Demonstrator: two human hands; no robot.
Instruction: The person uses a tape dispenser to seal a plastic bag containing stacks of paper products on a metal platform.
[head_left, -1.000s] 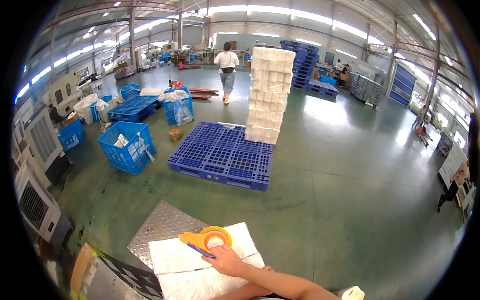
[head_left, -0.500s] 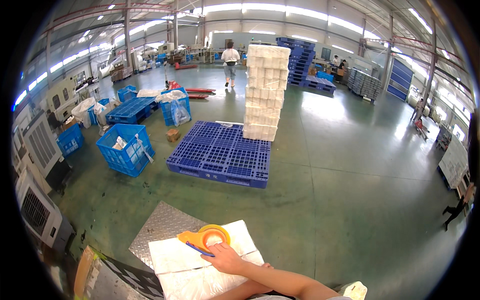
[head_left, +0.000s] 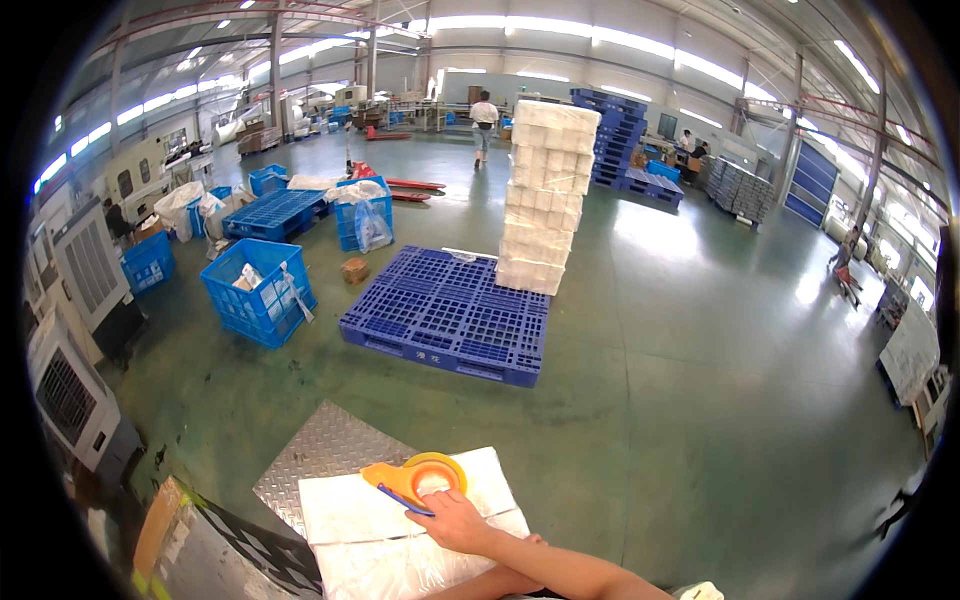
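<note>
An orange tape dispenser (head_left: 385, 474) with a yellow rim and a blue edge lies over a white wrapped package (head_left: 345, 505). My right hand (head_left: 452, 522) is closed on the dispenser, fingers at the tape roll's middle. Below it, my left forearm crosses underneath toward the right. Only a small part of my left hand (head_left: 537, 539) shows, by the package's right edge, and its fingers are mostly hidden. A diamond-patterned metal plate (head_left: 315, 450) shows beyond the package's left side.
Ahead stands a blue plastic pallet (head_left: 430, 310), with a tall stack of white wrapped packages (head_left: 545, 200) at its far right corner. Blue crates (head_left: 262, 310) and a small brown box (head_left: 355, 269) are to the left. One person (head_left: 484, 125) walks farther off. Grey cooler units (head_left: 70, 390) line the left.
The view has shifted slightly, so the pallet and stack sit a little farther right and lower. The person ahead has walked farther away. My right hand keeps its hold on the tape dispenser.
</note>
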